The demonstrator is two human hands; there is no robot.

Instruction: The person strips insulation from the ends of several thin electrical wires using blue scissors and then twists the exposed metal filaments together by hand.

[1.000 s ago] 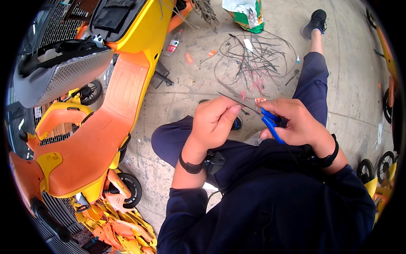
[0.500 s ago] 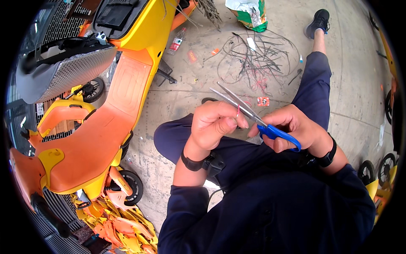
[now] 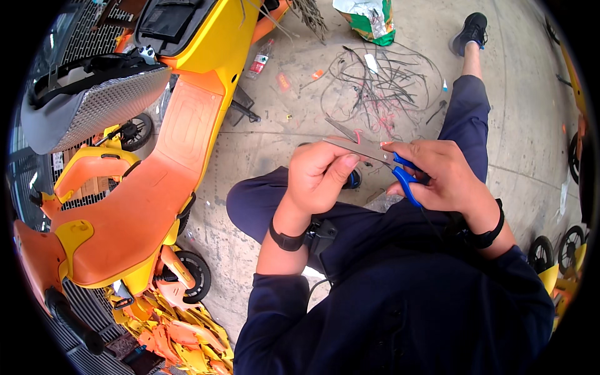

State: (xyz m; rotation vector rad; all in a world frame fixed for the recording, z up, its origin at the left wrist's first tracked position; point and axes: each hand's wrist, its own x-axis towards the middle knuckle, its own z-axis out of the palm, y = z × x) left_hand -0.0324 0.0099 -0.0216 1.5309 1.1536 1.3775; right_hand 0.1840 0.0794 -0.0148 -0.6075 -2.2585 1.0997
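My right hand grips a pair of scissors by its blue handles, and the metal blades point left, spread apart. My left hand is closed in a pinch, thumb against the fingers, at the lower blade. A short piece of thin pink-red wire rises above this hand and stands between the blades. Its lower end is hidden behind the blade and fingers. Both hands are above my lap, and the scissor tips reach over the left fingers.
On the floor ahead lies a tangle of black and red wires, with a green-and-white bag beyond it. A plastic bottle lies to its left. A yellow-orange scooter fills the left side, above piled yellow-orange panels.
The scissors have swung to point more directly left, and their blades have opened wider around the wire. My right hand has turned and shifted slightly right; the left hand has rotated a little.
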